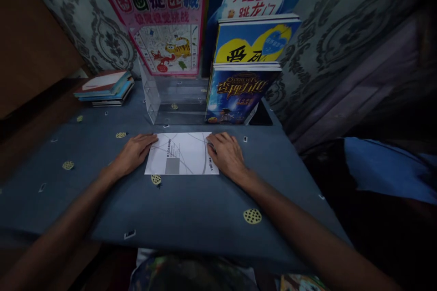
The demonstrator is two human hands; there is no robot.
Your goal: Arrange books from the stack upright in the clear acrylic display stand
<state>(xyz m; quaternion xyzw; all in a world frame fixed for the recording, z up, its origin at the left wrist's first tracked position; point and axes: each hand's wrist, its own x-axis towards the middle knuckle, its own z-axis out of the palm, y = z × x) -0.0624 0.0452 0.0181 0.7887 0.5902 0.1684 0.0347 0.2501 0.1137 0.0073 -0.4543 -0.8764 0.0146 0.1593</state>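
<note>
A white booklet (180, 153) lies flat in the middle of a table covered with a blue-grey patterned cloth (191, 209). My left hand (134, 152) rests on the booklet's left edge, fingers spread over its corner. My right hand (227, 154) lies on the right edge, fingers pointing inward. Both hands press on the booklet from its two sides; neither lifts it.
A clear acrylic stand (164, 100) sits behind the booklet. To its right, two dark and yellow-blue books (239, 93) stand upright. A stack of books (105, 87) lies at the back left. A pink poster book (164, 13) leans on the wall.
</note>
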